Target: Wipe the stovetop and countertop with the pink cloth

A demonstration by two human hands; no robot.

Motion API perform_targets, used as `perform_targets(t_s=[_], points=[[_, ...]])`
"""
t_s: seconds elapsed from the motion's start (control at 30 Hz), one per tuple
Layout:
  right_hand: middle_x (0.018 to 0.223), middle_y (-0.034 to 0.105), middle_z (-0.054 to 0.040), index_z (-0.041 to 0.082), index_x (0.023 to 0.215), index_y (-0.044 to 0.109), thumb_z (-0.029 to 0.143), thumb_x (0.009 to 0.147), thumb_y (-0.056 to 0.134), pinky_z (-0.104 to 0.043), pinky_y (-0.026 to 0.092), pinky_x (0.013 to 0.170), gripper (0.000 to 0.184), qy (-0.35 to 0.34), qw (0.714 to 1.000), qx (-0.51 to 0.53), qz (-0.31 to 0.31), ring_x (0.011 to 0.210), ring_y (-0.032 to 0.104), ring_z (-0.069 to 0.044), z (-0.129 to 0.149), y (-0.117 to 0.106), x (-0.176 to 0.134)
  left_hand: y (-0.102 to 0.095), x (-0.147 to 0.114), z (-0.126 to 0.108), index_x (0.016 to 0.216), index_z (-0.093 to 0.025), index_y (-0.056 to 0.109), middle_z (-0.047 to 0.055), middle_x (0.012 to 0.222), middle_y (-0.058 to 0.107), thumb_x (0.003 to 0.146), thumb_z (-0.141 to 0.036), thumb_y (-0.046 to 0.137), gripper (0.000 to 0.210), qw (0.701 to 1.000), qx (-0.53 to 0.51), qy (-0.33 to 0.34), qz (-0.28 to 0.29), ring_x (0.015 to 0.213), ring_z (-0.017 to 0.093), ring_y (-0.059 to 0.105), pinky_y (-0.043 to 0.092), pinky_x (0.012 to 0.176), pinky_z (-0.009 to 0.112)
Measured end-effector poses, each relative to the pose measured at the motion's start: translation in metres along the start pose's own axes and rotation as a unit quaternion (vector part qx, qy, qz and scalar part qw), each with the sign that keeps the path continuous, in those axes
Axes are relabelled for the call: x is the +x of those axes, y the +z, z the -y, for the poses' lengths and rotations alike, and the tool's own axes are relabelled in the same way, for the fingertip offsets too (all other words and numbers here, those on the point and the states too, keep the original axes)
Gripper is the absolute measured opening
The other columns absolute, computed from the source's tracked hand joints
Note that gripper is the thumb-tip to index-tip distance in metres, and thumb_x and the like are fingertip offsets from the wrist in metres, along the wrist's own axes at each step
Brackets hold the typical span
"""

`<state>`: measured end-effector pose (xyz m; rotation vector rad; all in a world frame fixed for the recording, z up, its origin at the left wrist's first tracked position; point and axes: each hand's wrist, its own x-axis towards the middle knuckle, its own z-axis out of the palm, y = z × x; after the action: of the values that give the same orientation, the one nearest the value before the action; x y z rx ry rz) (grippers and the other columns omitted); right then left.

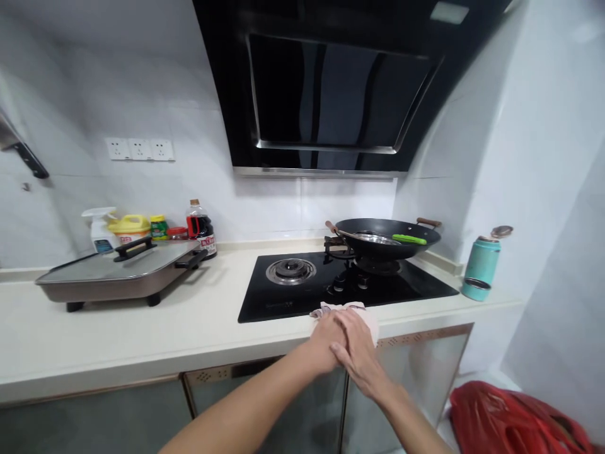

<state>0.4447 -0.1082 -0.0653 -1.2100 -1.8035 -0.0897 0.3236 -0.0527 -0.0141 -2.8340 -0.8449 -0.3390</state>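
At the counter's front edge, before the black gas stove (pixel 302 299), my two hands meet on a pale pink cloth (pixel 372 320). My left hand (pixel 327 339) is closed on the cloth, its fingers largely hidden. Overlapping it from the right, my right hand (pixel 359 343) has its fingers bent down onto the cloth and its thumb across the left wrist. The cloth's crumpled far edge touches the stove's front rim. Behind stands a black wok (pixel 392 249) on the right burner, with a bright green handle (pixel 409 239) lying in it. The left burner (pixel 290 271) is bare.
An electric pan with glass lid (pixel 123 271) stands left; behind it are a spray bottle (pixel 101 230), jars and a dark sauce bottle (pixel 201 227). A turquoise flask (pixel 482 268) stands right. A range hood (pixel 340 94) hangs above; a red bag (pixel 510 419) lies lower right.
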Motion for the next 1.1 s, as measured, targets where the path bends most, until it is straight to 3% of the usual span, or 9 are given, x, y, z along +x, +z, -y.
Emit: perform_targets(t_s=[0.07, 0.17, 0.3, 0.4, 0.5, 0.67, 0.87, 0.97, 1.1], points=[[0.161, 0.041, -0.0123, 0.026, 0.16, 0.025, 0.057, 0.1, 0.051, -0.054, 0.034, 0.122, 0.073, -0.007, 0.999, -0.01, 0.031, 0.148, 0.038, -0.03, 0.011, 0.01, -0.007, -0.012, -0.028, 0.02, 0.151, -0.016, 0.045, 0.019, 0.15, 0.054, 0.087, -0.033, 0.071, 0.071, 0.994, -0.078, 0.071, -0.006, 0.135, 0.032, 0.051, 0.043, 0.114, 0.048], [0.164, 0.037, -0.0106, 0.033, 0.161, 0.025, 0.058, 0.09, 0.07, -0.064, 0.027, 0.123, 0.087, -0.025, 0.99, -0.069, 0.124, 0.15, 0.035, -0.035, 0.019, 0.014, 0.0, -0.025, -0.078, 0.059, 0.157, -0.019, 0.038, 0.018, 0.163, 0.041, 0.087, -0.035, 0.073, 0.08, 0.992, -0.1, 0.075, -0.019, 0.15, 0.032, 0.037, 0.036, 0.122, 0.049], [0.158, 0.046, -0.0126, 0.035, 0.156, 0.038, 0.042, 0.07, 0.093, -0.071, 0.033, 0.113, 0.102, -0.015, 0.965, -0.202, 0.165, 0.141, 0.041, -0.043, 0.035, 0.025, 0.025, -0.039, -0.135, 0.124, 0.152, -0.026, 0.048, 0.012, 0.162, 0.046, 0.097, -0.035, 0.058, 0.057, 0.997, -0.042, -0.028, -0.055, 0.15, 0.03, 0.039, 0.035, 0.122, 0.051], [0.149, 0.053, -0.0174, 0.027, 0.151, 0.046, 0.044, 0.07, 0.092, -0.066, 0.041, 0.104, 0.095, -0.027, 0.952, -0.264, 0.15, 0.126, 0.051, -0.042, 0.05, 0.044, 0.04, -0.05, -0.164, 0.176, 0.14, -0.021, 0.06, 0.016, 0.147, 0.06, 0.097, -0.047, 0.054, 0.051, 0.987, 0.004, -0.125, -0.096, 0.137, 0.032, 0.054, 0.043, 0.113, 0.049], [0.146, 0.054, -0.0201, 0.021, 0.149, 0.048, 0.05, 0.07, 0.089, -0.061, 0.045, 0.098, 0.093, -0.082, 0.946, -0.285, 0.13, 0.119, 0.054, -0.04, 0.05, 0.058, 0.044, -0.051, -0.184, 0.211, 0.131, -0.022, 0.068, 0.014, 0.135, 0.068, 0.097, -0.057, 0.049, 0.052, 0.982, 0.031, -0.166, -0.084, 0.127, 0.032, 0.061, 0.047, 0.106, 0.049], [0.143, 0.057, -0.0139, 0.027, 0.148, 0.049, 0.056, 0.08, 0.081, -0.051, 0.042, 0.099, 0.08, -0.247, 0.93, -0.263, 0.07, 0.127, 0.049, -0.036, 0.004, 0.043, 0.031, -0.038, -0.2, 0.228, 0.134, -0.026, 0.067, 0.009, 0.136, 0.069, 0.101, -0.059, 0.04, 0.055, 0.977, -0.005, -0.206, -0.045, 0.127, 0.029, 0.062, 0.05, 0.102, 0.042], [0.137, 0.061, -0.0148, 0.025, 0.138, 0.059, 0.064, 0.087, 0.07, -0.051, 0.037, 0.1, 0.065, -0.298, 0.916, -0.265, -0.032, 0.128, 0.05, -0.036, -0.059, 0.007, 0.018, -0.032, -0.204, 0.237, 0.134, -0.031, 0.068, 0.004, 0.135, 0.07, 0.099, -0.057, 0.047, 0.048, 0.978, 0.005, -0.202, -0.061, 0.125, 0.027, 0.064, 0.052, 0.102, 0.038], [0.135, 0.062, -0.0159, 0.022, 0.136, 0.06, 0.065, 0.092, 0.061, -0.05, 0.038, 0.099, 0.062, -0.284, 0.922, -0.259, -0.037, 0.125, 0.053, -0.035, -0.09, -0.017, 0.014, -0.027, -0.208, 0.244, 0.136, -0.033, 0.065, 0.002, 0.136, 0.069, 0.099, -0.056, 0.049, 0.046, 0.978, 0.013, -0.198, -0.057, 0.126, 0.027, 0.063, 0.053, 0.102, 0.038], [0.128, 0.065, -0.0163, 0.017, 0.135, 0.06, 0.056, 0.1, 0.049, -0.046, 0.039, 0.098, 0.054, -0.174, 0.947, -0.263, -0.052, 0.119, 0.056, -0.031, -0.145, -0.066, 0.003, -0.022, -0.21, 0.247, 0.136, -0.035, 0.063, 0.002, 0.136, 0.069, 0.1, -0.052, 0.049, 0.042, 0.98, 0.029, -0.186, -0.069, 0.125, 0.027, 0.064, 0.054, 0.1, 0.04]])
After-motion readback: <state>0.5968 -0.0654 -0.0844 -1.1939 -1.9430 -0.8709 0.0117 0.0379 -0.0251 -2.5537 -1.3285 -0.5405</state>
